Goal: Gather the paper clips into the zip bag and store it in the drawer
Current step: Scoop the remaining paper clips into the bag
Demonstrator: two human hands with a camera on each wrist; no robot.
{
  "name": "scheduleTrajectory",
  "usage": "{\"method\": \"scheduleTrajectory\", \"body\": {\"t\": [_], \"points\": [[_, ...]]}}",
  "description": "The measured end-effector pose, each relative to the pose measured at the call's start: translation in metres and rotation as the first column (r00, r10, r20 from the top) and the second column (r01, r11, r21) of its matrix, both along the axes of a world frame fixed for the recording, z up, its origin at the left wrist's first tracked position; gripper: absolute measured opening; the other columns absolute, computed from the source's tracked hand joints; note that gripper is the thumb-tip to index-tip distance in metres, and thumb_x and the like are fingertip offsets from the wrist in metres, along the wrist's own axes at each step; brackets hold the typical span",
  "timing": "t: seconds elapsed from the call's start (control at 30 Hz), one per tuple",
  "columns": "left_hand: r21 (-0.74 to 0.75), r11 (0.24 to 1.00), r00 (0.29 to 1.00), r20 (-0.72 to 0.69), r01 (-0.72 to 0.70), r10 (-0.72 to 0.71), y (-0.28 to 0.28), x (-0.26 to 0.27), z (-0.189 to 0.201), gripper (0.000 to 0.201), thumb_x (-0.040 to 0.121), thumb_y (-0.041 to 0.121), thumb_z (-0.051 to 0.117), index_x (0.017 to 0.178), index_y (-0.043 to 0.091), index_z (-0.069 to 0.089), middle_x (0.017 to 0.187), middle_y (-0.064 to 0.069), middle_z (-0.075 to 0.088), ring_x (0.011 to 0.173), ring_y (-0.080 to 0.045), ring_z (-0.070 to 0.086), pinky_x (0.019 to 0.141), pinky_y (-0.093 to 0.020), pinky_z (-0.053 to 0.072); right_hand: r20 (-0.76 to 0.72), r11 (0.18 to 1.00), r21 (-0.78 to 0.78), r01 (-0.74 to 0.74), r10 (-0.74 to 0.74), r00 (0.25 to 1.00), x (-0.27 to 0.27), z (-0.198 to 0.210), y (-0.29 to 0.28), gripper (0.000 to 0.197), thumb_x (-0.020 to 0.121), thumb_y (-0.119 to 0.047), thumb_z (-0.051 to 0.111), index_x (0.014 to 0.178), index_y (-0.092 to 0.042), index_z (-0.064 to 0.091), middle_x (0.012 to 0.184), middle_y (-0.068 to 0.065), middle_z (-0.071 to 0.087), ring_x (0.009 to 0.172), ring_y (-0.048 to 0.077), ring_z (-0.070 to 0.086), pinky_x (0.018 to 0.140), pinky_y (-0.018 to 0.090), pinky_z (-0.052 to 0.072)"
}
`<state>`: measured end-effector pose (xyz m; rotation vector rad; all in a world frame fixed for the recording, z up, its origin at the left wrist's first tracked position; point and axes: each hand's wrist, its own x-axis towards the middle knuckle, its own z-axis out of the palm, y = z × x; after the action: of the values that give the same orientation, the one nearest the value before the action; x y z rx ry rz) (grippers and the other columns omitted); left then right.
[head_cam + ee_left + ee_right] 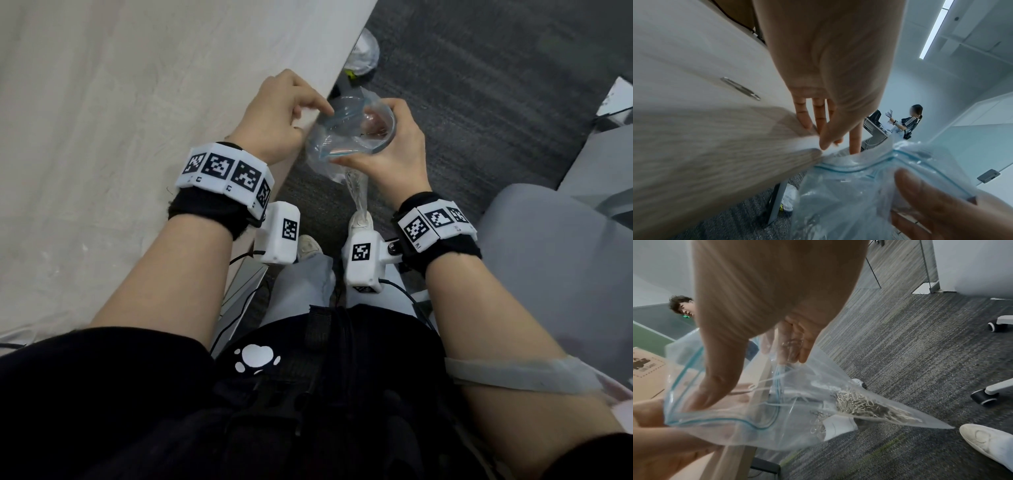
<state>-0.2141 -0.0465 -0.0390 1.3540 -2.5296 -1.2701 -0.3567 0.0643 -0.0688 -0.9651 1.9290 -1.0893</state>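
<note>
**Bag held open at the tabletop edge**

I held the bag [346,137] just off the edge of the tabletop [102,102], over the carpet [479,85]. My right hand [394,150] had it by the mouth, thumb on one side of the rim and fingers [795,340] curled round the other, so that grip was clamped on the bag and kept its blue zip strip spread in an open loop. My left hand [274,116] sat at the tabletop edge, beside the bag's mouth; its fingers [803,116] were loosely extended and pressed to the tabletop's rim, with the forefinger reaching toward the bag's strip. That grip was apart, clamped on nothing I could make out.

The clips [861,404] lay heaped in the bag's lower corner, which hung below my right hand and pointed toward the carpet. A drawer front with a metal handle [740,88] showed in the left wrist view, on the far side of my left hand from the bag, closed.
</note>
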Motion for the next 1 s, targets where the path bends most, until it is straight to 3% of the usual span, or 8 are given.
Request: {"method": "scheduleTrajectory", "body": {"t": [0.2,0.3,0.37,0.5,0.57,0.67,0.83,1.0], "points": [[0.015,0.993,0.986,0.121,0.113,-0.114,0.012,-0.010,0.013,0.062,0.075,-0.013,0.047,0.119,0.030,0.059,0.133,-0.006,0.036,0.127,-0.025,0.026,0.108,-0.033,0.027,-0.032,0.999,-0.030,0.028,-0.029,0.999,-0.015,0.018,0.010,0.065,0.051,-0.035,0.089,0.100,-0.020,0.049,0.099,0.000,0.063,0.090,0.012,0.061,0.076,0.018,0.049],[0.030,0.992,0.989,0.073,0.124,-0.125,0.017,-0.015,0.026,0.041,0.080,0.007,0.061,0.116,0.027,0.061,0.140,-0.006,0.033,0.131,-0.026,0.022,0.112,-0.035,0.024,-0.052,0.997,-0.072,0.034,-0.038,0.998,-0.019,0.033,0.008,0.065,0.051,-0.037,0.088,0.100,-0.020,0.049,0.097,-0.004,0.062,0.087,0.009,0.060,0.076,0.017,0.049],[0.066,0.993,0.995,0.005,0.096,-0.097,0.016,-0.016,0.037,0.034,0.074,0.024,0.070,0.106,0.030,0.063,0.141,-0.004,0.031,0.132,-0.024,0.022,0.112,-0.038,0.026,-0.064,0.995,-0.094,0.037,-0.043,0.997,-0.021,0.045,0.004,0.066,0.051,-0.039,0.087,0.100,-0.021,0.048,0.096,-0.006,0.061,0.086,0.007,0.059,0.074,0.013,0.046],[0.173,0.985,0.992,-0.125,0.004,0.018,0.005,-0.009,0.067,0.028,0.065,0.031,0.075,0.082,0.045,0.059,0.142,0.007,0.027,0.132,-0.016,0.030,0.109,-0.041,0.033,-0.036,0.989,-0.141,0.053,-0.059,0.998,-0.018,0.072,-0.011,0.068,0.050,-0.040,0.087,0.102,-0.019,0.049,0.095,-0.007,0.061,0.085,0.005,0.059,0.074,0.012,0.046],[0.170,0.985,0.981,-0.180,-0.036,0.067,-0.002,-0.005,0.081,0.024,0.067,0.034,0.078,0.084,0.036,0.062,0.139,0.008,0.033,0.125,-0.008,0.040,0.107,-0.028,0.036,-0.008,0.986,-0.157,0.057,-0.059,0.998,-0.014,0.086,-0.023,0.067,0.050,-0.035,0.089,0.102,-0.018,0.050,0.092,-0.008,0.060,0.082,0.003,0.057,0.069,0.010,0.044],[0.108,0.992,0.963,-0.254,-0.064,0.089,-0.013,0.006,0.104,0.020,0.074,0.026,0.076,0.090,0.027,0.064,0.135,0.003,0.044,0.115,-0.004,0.049,0.097,-0.005,0.034,0.012,0.982,-0.184,0.052,-0.051,0.999,-0.005,0.108,-0.043,0.071,0.048,-0.037,0.090,0.103,-0.019,0.050,0.096,-0.006,0.058,0.082,0.003,0.055,0.068,0.009,0.043],[0.042,0.978,0.897,-0.393,-0.202,0.202,-0.033,0.027,0.134,0.024,0.073,0.014,0.067,0.076,0.037,0.060,0.127,-0.002,0.051,0.115,-0.006,0.051,0.100,-0.015,0.040,-0.053,0.971,-0.236,-0.029,0.017,0.998,0.014,0.143,-0.079,0.074,0.049,-0.049,0.088,0.104,-0.021,0.047,0.094,-0.001,0.059,0.086,0.013,0.059,0.072,0.025,0.053],[-0.011,0.928,0.791,-0.527,-0.373,0.312,-0.057,0.044,0.157,0.027,0.074,0.000,0.057,0.074,0.027,0.058,0.117,-0.001,0.052,0.102,-0.006,0.055,0.090,-0.018,0.046,-0.076,0.934,-0.342,-0.103,0.082,0.994,0.030,0.169,-0.121,0.081,0.053,-0.046,0.087,0.112,-0.019,0.039,0.088,-0.003,0.053,0.081,0.006,0.056,0.071,0.021,0.051]]}}
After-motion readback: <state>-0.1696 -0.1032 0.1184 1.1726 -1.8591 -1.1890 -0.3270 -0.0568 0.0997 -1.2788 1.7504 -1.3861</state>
